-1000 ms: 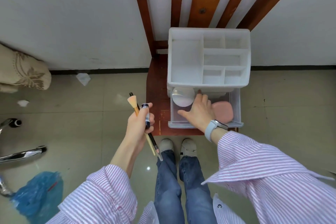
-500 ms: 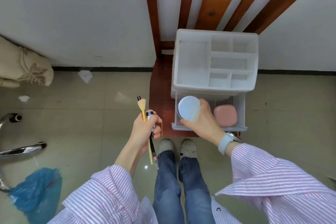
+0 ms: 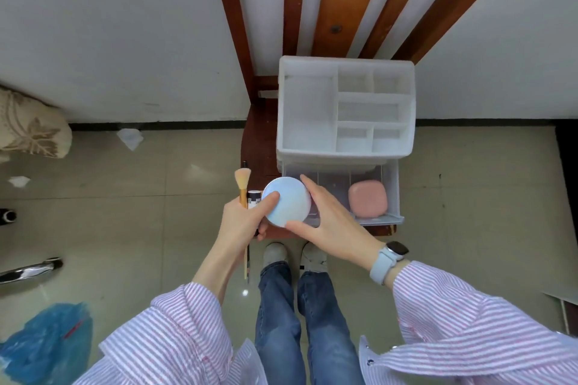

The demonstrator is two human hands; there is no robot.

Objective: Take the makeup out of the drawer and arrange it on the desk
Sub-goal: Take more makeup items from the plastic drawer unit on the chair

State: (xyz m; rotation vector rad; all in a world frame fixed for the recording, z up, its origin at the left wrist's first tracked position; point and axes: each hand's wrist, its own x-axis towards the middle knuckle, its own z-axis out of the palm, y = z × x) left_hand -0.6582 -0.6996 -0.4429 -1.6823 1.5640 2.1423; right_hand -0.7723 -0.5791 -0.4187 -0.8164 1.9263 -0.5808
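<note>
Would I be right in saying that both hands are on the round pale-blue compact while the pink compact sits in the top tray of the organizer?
Not quite. In the head view both the left hand and right hand do hold the round pale-blue compact, but the pink compact lies in the open drawer below, not in the top tray.

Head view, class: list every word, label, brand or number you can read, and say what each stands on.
Small tube in the left hand: a white label with dark print, too small and blurred to read.
Watch on the right wrist: dark face, nothing legible.
Round compact, pink compact, organizer: no text visible.
</note>
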